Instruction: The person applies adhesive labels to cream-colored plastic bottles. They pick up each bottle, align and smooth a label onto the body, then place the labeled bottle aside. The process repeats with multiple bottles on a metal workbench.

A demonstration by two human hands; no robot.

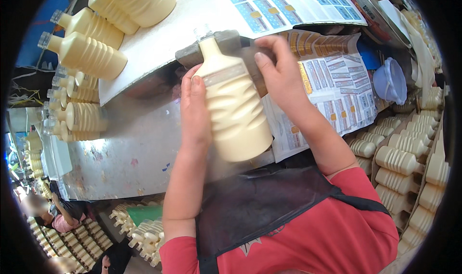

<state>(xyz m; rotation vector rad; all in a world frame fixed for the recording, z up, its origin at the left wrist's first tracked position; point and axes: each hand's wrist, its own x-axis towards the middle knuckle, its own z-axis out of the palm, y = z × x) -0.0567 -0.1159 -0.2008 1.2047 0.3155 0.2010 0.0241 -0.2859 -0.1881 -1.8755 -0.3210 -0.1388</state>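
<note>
A cream plastic bottle (236,110) with a rippled body and a clear neck tilts away from me over the bench. My left hand (195,110) grips it along its left side, thumb on the front near the shoulder. Across the upper body runs a narrow patterned label strip (225,75). Just right of the bottle's shoulder, my right hand (279,71) is raised, its thumb and forefinger apart and nothing visible between them; motion blurs the fingertips. Behind the bottle's neck lies a grey block or folded cloth (187,56), partly hidden.
Printed label sheets (337,79) lie to the right, with more label sheets (269,6) on the white board (192,14). Several cream bottles (84,55) stand at the left. A lilac bucket (389,81) and stacked bottles (397,158) are at right. Another person (65,218) sits lower left.
</note>
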